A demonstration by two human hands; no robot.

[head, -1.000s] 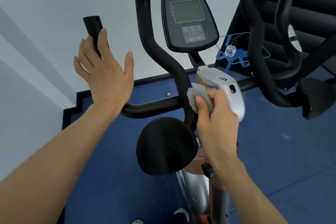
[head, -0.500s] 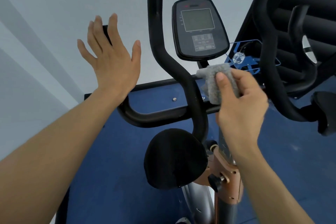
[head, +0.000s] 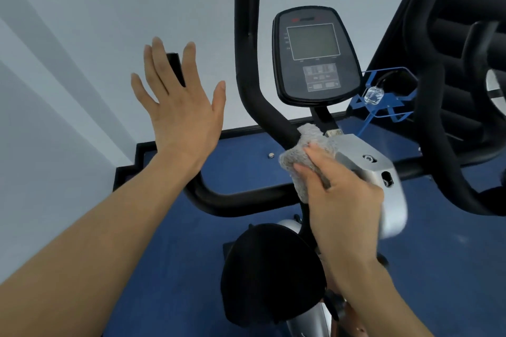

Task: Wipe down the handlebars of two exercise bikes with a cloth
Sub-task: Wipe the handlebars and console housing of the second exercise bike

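A black handlebar of the exercise bike rises in front of me, with a lower left bar curving up to a grip end. My right hand holds a grey cloth pressed against the handlebar near the silver stem bracket. My left hand is raised with fingers spread, palm away from me, in front of the left grip end and holding nothing. A second bike's black handlebar stands at the right.
The black console sits above the bracket. A blue wire holder with a clear object is behind it. A black round pad is below. White wall on the left, blue floor beneath.
My right hand moved the cloth down from just under the console to the handlebar beside the silver bracket. My left hand stays open and lifted off the left grip.
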